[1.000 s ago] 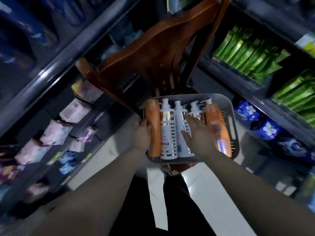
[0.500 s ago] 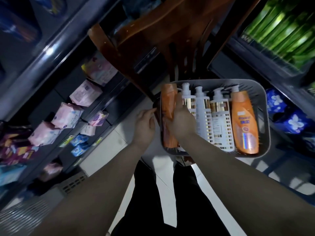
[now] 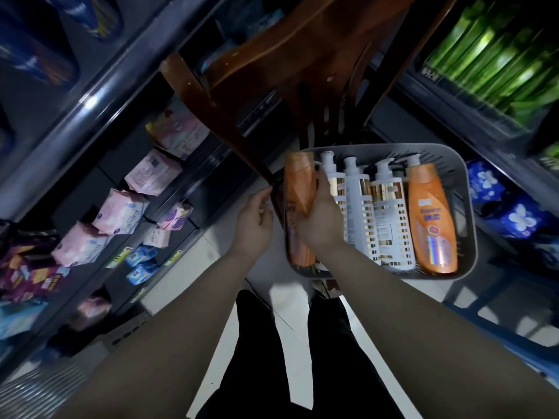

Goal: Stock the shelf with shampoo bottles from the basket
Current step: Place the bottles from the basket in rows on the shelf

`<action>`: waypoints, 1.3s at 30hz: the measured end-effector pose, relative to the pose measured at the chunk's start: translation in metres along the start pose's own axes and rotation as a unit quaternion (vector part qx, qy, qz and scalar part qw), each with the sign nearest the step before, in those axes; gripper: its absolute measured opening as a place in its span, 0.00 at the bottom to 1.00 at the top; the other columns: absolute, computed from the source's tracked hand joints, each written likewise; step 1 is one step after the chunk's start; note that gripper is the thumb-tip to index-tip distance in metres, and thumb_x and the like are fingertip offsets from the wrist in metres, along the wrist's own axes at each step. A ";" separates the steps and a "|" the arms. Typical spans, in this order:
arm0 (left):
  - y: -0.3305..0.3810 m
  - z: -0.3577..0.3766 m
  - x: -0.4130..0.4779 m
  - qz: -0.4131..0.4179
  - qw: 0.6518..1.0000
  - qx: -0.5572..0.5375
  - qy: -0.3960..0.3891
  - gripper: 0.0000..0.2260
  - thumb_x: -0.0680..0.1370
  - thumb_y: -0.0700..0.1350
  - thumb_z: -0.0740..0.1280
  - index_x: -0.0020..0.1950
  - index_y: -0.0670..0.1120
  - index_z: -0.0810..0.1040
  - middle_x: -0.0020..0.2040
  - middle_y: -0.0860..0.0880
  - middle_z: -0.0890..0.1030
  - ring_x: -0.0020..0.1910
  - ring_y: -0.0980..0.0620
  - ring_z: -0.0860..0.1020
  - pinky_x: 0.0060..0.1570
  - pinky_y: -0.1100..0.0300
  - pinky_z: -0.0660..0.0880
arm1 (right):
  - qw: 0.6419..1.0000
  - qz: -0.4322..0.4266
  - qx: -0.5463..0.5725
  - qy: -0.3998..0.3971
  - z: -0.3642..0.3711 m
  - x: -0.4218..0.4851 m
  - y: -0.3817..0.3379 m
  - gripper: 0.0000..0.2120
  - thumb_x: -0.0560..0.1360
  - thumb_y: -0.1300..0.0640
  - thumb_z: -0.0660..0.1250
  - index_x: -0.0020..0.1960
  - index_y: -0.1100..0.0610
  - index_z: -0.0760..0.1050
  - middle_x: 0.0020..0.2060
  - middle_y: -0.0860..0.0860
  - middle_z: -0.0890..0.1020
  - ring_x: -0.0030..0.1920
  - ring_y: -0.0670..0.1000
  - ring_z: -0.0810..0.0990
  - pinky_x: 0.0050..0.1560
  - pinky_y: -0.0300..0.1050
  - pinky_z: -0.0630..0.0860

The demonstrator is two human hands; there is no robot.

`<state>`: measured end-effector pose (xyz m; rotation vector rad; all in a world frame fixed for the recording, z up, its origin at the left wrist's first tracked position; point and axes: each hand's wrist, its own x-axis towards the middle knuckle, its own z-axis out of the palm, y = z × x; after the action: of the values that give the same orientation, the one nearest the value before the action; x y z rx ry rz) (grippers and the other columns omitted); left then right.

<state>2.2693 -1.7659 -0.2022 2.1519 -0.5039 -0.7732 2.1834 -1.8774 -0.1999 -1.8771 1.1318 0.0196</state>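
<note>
Single view, head-worn, wide-angle. Lens looks forward and steeply down along own forearms. Basket (image 3: 467, 225) close, right of centre, within arm's reach. Left hand (image 3: 252, 228) and right hand (image 3: 320, 225), round bottle (image 3: 299, 189), mid-frame. Legs (image 3: 257, 343) and floor (image 3: 284, 300) bottom centre, straight below lens. Left shelf (image 3: 90, 95) and right shelf (image 3: 438, 110) flank frame, slanted. Chair (image 3: 272, 65) at top. Edges blurred, light dim.

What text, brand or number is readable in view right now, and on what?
"飘柔": on the right orange bottle in the basket.
The word above it: too blurred to read.
Print on the left orange bottle, gripped by the right hand: blurred.
Print on the white bottles: too small.
Print on the pink packs and the shelf tag: blurred.
</note>
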 end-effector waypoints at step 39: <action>0.116 -0.026 -0.052 -0.141 0.912 -0.372 -0.102 0.19 0.70 0.52 0.68 0.58 0.47 0.75 0.44 0.51 0.85 0.43 0.53 0.84 0.40 0.56 0.80 | 0.966 0.000 0.254 -0.048 -0.178 -0.033 0.031 0.21 0.67 0.57 0.78 0.55 0.45 0.73 0.43 0.43 0.85 0.42 0.42 0.84 0.37 0.38 0.79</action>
<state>2.2370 -1.7932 -0.0798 1.4423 0.0274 -1.1385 2.0693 -1.9847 -0.1034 -1.4039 0.9587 -0.1636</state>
